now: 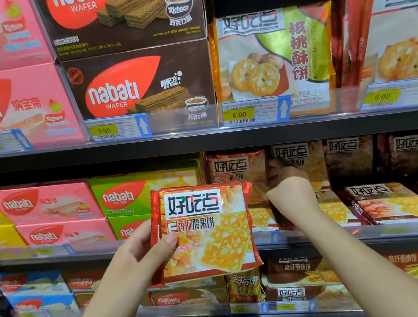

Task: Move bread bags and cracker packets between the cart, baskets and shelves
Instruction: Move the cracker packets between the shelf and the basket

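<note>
The left hand [145,247] held a flat, square, glossy red-and-orange plastic cracker packet [209,230] upright in front of the shelves, thumb pressed on its front near the left edge and the other fingers curled behind it. The packet's face showed a white panel with bold black Chinese characters, a line of white characters on red below it, and a picture of golden square crackers flecked with nut pieces; its red side seams were crimped. It hung in the air, clear of the black metal middle shelf [52,251] behind it.

The right hand [286,181] reached into that middle shelf, wrist bent, among a row of standing dark-red packets of the same brand [348,157]. Its fingers lay in shadow against one of them, and I could not tell whether they gripped it. More such packets lay flat [387,203] at the shelf front.

A lime-green cardboard wafer box [139,192] sat just left of the held packet, and brown wafer boxes [140,86] stood on the shelf above
</note>
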{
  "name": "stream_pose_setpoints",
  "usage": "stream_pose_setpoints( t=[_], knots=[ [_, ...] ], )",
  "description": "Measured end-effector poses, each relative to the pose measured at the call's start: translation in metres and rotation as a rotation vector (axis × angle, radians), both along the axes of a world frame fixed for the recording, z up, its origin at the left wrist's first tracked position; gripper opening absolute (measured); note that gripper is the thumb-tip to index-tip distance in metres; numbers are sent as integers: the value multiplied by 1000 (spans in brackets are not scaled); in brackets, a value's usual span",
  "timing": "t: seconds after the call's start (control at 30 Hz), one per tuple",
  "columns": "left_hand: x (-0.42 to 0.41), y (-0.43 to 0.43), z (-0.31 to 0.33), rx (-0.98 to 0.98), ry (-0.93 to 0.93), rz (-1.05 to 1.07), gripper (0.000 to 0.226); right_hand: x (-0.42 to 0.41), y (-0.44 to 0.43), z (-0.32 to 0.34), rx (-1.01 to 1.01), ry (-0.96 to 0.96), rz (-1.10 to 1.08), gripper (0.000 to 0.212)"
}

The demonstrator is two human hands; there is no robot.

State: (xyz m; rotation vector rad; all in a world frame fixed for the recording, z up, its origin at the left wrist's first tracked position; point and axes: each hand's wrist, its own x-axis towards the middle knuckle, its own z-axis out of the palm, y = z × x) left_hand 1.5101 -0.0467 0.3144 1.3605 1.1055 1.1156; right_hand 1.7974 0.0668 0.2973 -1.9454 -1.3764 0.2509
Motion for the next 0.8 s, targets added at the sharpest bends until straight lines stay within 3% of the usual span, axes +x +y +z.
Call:
stream_pose_setpoints(
  t=[0.13,0.23,0.4,0.63,0.7,0.8],
  knots=[
    [13,1,0,5,-3,-27,31,3,-6,-2,-14,2,-21,25],
    [25,6,-2,-11,-20,-48,52,13,-10,-3,32,-43,-18,22],
    [65,12,-2,4,-6,-69,33,49,-42,9,91,-49,-26,27],
    [142,52,-2,57,-11,-153,25,114,-98,17,207,-80,-12,25],
    [158,69,-5,69,35,-122,20,123,-106,15,226,-25,4,26],
    [182,90,-7,74,230,-47,36,136,-121,13,247,48,11,36]
  ],
)
